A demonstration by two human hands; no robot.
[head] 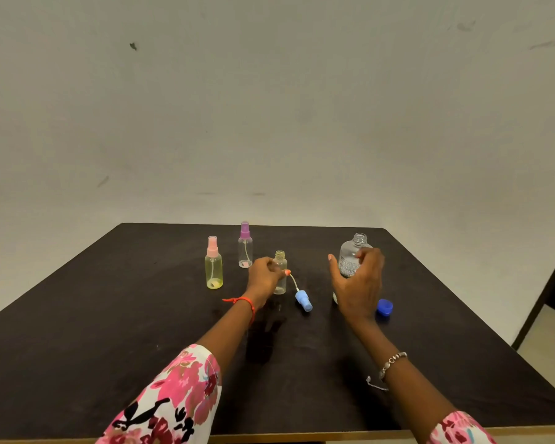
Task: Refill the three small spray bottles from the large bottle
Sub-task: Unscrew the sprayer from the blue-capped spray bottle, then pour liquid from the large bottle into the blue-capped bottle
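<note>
My left hand (265,277) grips a small clear spray bottle (280,282) that stands upright with its neck uncapped. Its blue spray head (303,300) with tube lies on the table just right of it. My right hand (359,282) curls around the large clear bottle (353,253), which stands upright without a cap. The large bottle's blue cap (384,307) lies to the right of that hand. A yellowish small bottle with a pink sprayer (213,267) and a clear one with a purple sprayer (245,248) stand capped at the left.
Everything rests on a dark square table (109,331) set against a pale wall. A dark door frame (548,290) shows at the far right, past the table's edge.
</note>
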